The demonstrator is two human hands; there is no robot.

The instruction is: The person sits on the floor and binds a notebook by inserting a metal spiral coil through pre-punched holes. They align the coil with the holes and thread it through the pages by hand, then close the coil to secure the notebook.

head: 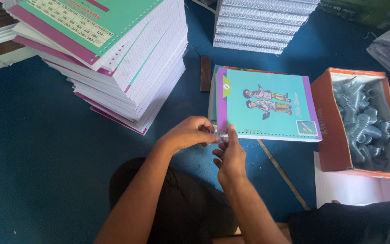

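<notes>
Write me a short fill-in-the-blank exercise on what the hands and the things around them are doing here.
1. Both hands, the left hand and the right hand, meet at the punched near edge of a ____ notebook.
2. The orange box on the right holds silvery spiral ____.
3. The tall stack of unbound notebooks stands to the ____ of the turquoise notebook.
4. Everything lies on a ____ floor covering.

Missing words: turquoise; coils; left; blue

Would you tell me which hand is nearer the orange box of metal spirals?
Right hand, at the notebook's punched edge; left hand lies farther from the orange box.
</notes>
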